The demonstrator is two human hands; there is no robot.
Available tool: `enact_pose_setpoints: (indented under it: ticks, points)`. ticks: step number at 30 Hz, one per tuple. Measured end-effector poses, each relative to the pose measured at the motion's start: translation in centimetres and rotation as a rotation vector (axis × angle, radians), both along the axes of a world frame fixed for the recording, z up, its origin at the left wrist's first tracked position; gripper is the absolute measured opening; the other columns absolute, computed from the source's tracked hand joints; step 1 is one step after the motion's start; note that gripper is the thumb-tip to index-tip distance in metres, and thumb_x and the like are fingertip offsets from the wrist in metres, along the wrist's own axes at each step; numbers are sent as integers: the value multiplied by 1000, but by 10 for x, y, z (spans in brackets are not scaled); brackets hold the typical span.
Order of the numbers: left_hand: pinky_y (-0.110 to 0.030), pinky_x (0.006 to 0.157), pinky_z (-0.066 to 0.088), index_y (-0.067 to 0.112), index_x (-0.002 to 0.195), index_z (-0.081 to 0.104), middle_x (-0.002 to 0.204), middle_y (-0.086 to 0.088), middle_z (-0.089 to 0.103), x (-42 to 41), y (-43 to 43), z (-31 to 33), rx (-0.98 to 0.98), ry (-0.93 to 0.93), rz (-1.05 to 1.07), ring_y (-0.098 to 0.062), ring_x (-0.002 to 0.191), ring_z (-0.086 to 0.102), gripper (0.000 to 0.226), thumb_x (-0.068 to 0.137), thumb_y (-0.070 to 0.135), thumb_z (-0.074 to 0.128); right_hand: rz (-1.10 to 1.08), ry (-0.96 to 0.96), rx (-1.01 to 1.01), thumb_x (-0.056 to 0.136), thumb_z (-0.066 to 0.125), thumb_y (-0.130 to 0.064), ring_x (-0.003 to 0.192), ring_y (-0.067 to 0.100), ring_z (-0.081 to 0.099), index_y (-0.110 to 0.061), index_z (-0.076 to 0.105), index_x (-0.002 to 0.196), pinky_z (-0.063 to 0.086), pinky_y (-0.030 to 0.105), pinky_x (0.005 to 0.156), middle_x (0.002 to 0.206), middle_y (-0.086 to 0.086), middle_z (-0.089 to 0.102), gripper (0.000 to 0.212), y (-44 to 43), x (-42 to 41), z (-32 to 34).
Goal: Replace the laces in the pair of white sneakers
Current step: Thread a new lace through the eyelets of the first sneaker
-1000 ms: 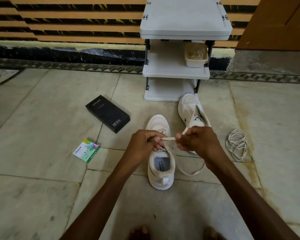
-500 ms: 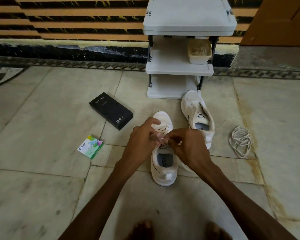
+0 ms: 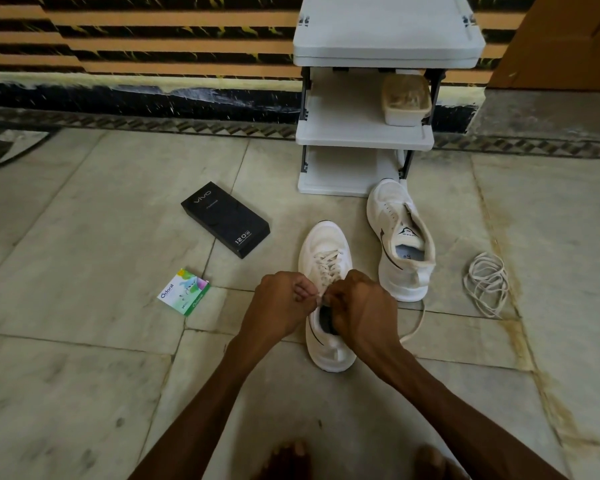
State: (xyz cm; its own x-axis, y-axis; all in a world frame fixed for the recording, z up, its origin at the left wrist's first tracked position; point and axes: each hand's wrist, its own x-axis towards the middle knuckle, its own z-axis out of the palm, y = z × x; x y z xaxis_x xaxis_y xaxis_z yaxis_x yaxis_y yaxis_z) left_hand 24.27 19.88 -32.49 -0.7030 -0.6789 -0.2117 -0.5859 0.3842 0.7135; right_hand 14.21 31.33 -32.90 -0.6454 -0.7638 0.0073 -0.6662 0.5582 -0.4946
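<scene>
Pinching the cream lace (image 3: 328, 268) at the top eyelets, the left hand (image 3: 281, 306) and right hand (image 3: 361, 313) meet, fingers curled, over the near white sneaker (image 3: 326, 244). It stands on the marble floor (image 3: 84, 375), toe toward the wall. One lace end trails off to its right. The second sneaker (image 3: 399, 244), unlaced, stands just beyond, near a coiled loose lace (image 3: 487, 282). A black Vivo box (image 3: 226, 218) and an Odonil pack (image 3: 184, 292) lie to the left. A white shoe rack (image 3: 364, 136) stands behind.
</scene>
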Motion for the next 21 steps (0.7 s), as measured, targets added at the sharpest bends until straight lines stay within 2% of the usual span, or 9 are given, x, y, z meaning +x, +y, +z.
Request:
enact_pose_setpoints:
  ticks: [4, 7, 10, 14, 17, 21]
  points:
    - [-12, 71, 49, 19, 88, 74, 81, 7, 72, 1, -4, -5, 94, 38, 2, -3, 75, 65, 9, 82, 24, 77, -89, -116, -6, 76, 67, -19, 67, 11, 50, -19, 73, 77, 32, 24, 57, 79, -4, 59, 6, -4, 3, 2]
    - [-17, 76, 51, 17, 87, 74, 82, 4, 72, 0, -9, -5, 195, 38, -2, -8, 78, 68, 5, 84, 21, 75, -152, -175, -10, 75, 65, -16, 71, 16, 59, -15, 72, 79, 44, 27, 62, 81, -1, 64, 8, -7, 6, 0]
    - [-24, 76, 55, 14, 87, 74, 80, -2, 73, -1, -12, -6, 268, 44, 4, -11, 71, 68, 3, 86, 14, 71, -193, -193, -6, 79, 64, -16, 73, 16, 59, -12, 71, 86, 44, 24, 65, 84, 1, 65, 11, -8, 9, -2]
    - [-24, 75, 56, 14, 83, 72, 77, -4, 73, -2, -12, -7, 279, 55, 4, -12, 68, 67, 6, 87, 10, 69, -210, -187, -21, 77, 63, -11, 72, 18, 62, -18, 71, 79, 50, 29, 66, 81, -1, 67, 10, -11, 11, 2]
    - [-29, 79, 56, 14, 82, 71, 75, -4, 71, -2, -13, -7, 312, 40, 7, -15, 70, 67, 9, 88, 9, 67, -185, -127, 45, 80, 62, -12, 76, 18, 62, -21, 69, 83, 47, 27, 66, 85, -2, 66, 11, -13, 13, 4]
    - [-34, 86, 56, 9, 87, 73, 88, -11, 73, 1, -9, -9, 417, 57, 83, -24, 84, 69, 9, 88, 6, 65, -111, 18, 184, 84, 62, -18, 81, 18, 64, -21, 66, 95, 36, 23, 64, 97, -1, 65, 11, -17, 15, 7]
